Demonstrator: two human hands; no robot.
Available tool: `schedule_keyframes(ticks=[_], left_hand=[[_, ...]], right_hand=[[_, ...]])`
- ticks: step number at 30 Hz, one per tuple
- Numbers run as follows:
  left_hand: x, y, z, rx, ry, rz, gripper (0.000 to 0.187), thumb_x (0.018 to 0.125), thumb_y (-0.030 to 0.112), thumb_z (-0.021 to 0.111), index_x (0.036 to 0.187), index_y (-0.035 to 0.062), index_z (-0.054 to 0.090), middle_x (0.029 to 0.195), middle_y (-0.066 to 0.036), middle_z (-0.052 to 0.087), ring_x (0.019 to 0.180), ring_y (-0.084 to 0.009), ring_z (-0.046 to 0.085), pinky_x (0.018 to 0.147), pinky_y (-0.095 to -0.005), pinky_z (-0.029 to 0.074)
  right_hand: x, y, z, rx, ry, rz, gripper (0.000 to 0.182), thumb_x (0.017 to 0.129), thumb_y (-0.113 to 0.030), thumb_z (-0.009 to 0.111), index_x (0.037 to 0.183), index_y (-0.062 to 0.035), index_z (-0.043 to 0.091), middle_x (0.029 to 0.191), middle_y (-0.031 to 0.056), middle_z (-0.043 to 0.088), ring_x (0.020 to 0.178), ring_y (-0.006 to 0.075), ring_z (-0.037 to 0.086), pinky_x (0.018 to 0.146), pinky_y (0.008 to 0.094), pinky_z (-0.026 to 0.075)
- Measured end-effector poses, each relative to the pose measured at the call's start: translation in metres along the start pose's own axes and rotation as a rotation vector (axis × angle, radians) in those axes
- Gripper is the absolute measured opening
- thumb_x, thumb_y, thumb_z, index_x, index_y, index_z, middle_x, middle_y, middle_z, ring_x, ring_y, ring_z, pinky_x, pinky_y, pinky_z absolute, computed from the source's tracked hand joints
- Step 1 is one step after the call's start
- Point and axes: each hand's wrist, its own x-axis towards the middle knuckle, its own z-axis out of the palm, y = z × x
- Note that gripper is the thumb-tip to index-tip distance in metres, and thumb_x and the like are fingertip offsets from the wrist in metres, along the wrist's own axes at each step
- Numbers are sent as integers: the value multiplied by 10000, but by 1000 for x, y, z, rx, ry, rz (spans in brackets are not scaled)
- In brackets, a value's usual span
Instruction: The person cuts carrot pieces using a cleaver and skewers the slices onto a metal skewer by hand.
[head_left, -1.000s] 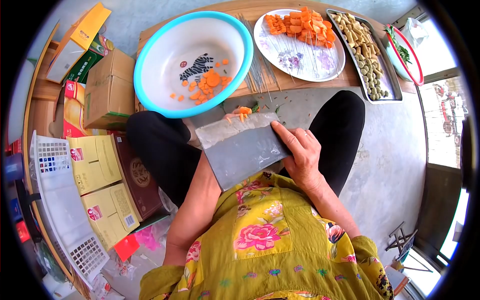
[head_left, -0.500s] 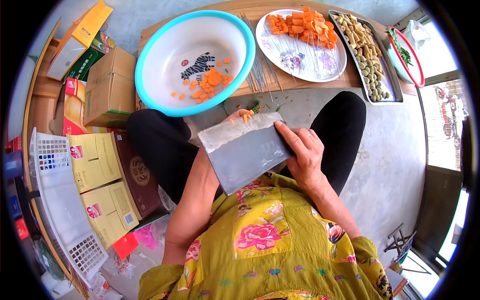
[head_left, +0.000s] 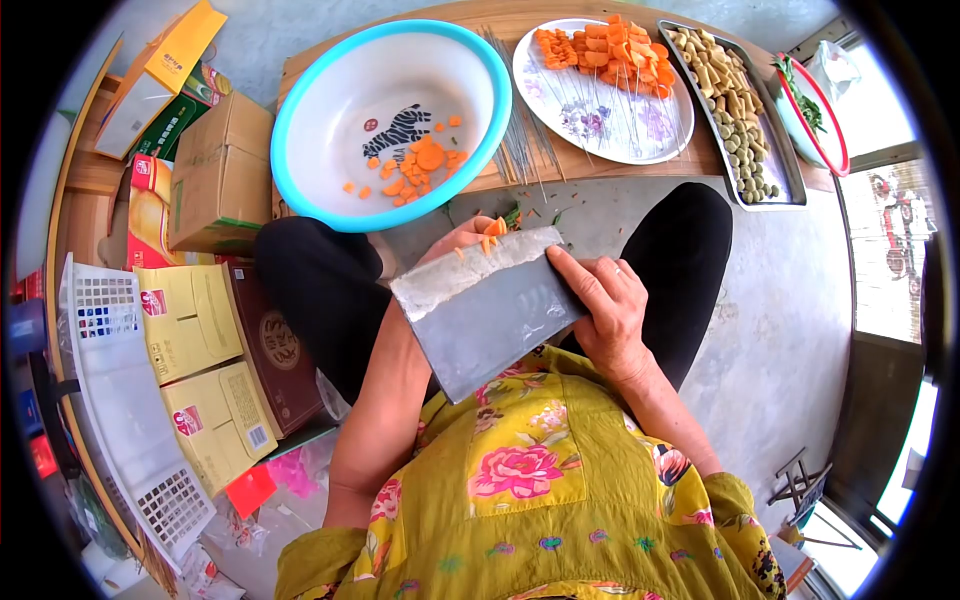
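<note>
The person wears a loose olive-yellow cloth top (head_left: 595, 470) with seamed patchwork panels. A large pink flower with green leaves (head_left: 517, 472) fills a yellow panel at the front, above a row of small purple, blue and green motifs (head_left: 550, 544). The wide sleeves (head_left: 735, 500) have floral-print parts. The trousers (head_left: 688, 235) are plain black. A thin, pale ring (head_left: 617, 267) circles a finger of the right hand (head_left: 608, 305).

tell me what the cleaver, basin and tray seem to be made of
Cleaver: likely steel, dull dark grey with a paler band along one edge.
Basin: probably plastic, smooth, with a glossy blue rim and printed zebra.
Tray: metal by its shiny silver rim; steel or aluminium, I can't tell.
</note>
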Motion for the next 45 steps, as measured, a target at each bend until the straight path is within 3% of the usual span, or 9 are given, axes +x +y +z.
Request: schedule_keyframes(ticks=[6, 8, 16, 20, 23, 30, 32, 36, 45], left_hand=[[-5, 1, 25, -38, -41, 6, 279, 878, 173, 636, 1084, 34, 511, 1034, -131, 613, 896, -213, 659, 725, -307, 577], [-11, 2, 43, -28, 202, 82, 249, 844, 79, 651, 1067, 32, 551, 954, -97, 651, 783, -175, 675, 678, -266, 576], [-14, 10, 42, 170, 169, 68, 195, 836, 65, 661, 1007, 22, 577, 906, -68, 635, 773, -131, 620, 645, -233, 507], [-16, 14, 48, 251, 201, 110, 106, 844, 27, 624, 945, 30, 591, 814, -26, 583, 655, -97, 514, 581, -212, 384], [-12, 13, 48, 307, 219, 174, 93, 852, 40, 619, 938, 50, 586, 776, -16, 554, 641, -110, 505, 594, -245, 405], [-6, 9, 41, 283, 244, 218, 94, 865, 39, 600, 956, 25, 584, 853, -54, 624, 729, -147, 609, 668, -285, 512], [-4, 6, 48, 295, 324, 232, 101, 870, 47, 601, 967, 20, 587, 873, -60, 631, 750, -148, 618, 682, -288, 518], [-5, 3, 49, 281, 440, 268, 134, 883, 71, 601, 1003, 13, 592, 936, -75, 649, 808, -151, 637, 734, -301, 532], [-2, 0, 25, 232, 443, 133, 194, 886, 159, 594, 1037, 40, 572, 964, -73, 616, 857, -172, 630, 760, -297, 535]], right_hand=[[1, 2, -1, -1, -13, 30, 674, 517, 46, 599, 1181, -68, 626, 782, 49, 580, 661, 215, 558, 567, 332, 410], [0, 3, -1, -4, -8, 34, 680, 510, 46, 597, 1180, -67, 626, 782, 52, 580, 663, 219, 560, 566, 335, 414], [-2, 6, -4, 3, -22, 50, 683, 511, 42, 591, 1184, -73, 623, 773, 68, 581, 665, 229, 566, 583, 340, 441], [-12, 16, -3, 7, -67, 218, 667, 564, 79, 558, 1209, -84, 609, 774, 104, 583, 665, 266, 564, 626, 346, 472], [-12, 9, -4, 320, -45, 498, 558, 698, 110, 531, 1227, -58, 587, 842, 126, 632, 712, 272, 602, 672, 311, 495], [-16, 6, 0, 328, -5, 463, 430, 802, 75, 542, 1217, -30, 586, 833, 101, 651, 706, 177, 604, 682, 264, 476], [-13, 3, -4, 254, -58, 372, 570, 677, 84, 574, 1225, -71, 595, 777, 118, 590, 678, 291, 577, 636, 341, 482], [-10, 2, -1, 72, -33, 142, 679, 527, 46, 587, 1195, -71, 620, 736, 82, 554, 642, 259, 542, 605, 356, 458], [-4, -4, -1, -34, -39, 72, 664, 517, 27, 611, 1175, -67, 629, 770, 50, 586, 681, 207, 577, 584, 340, 437]])
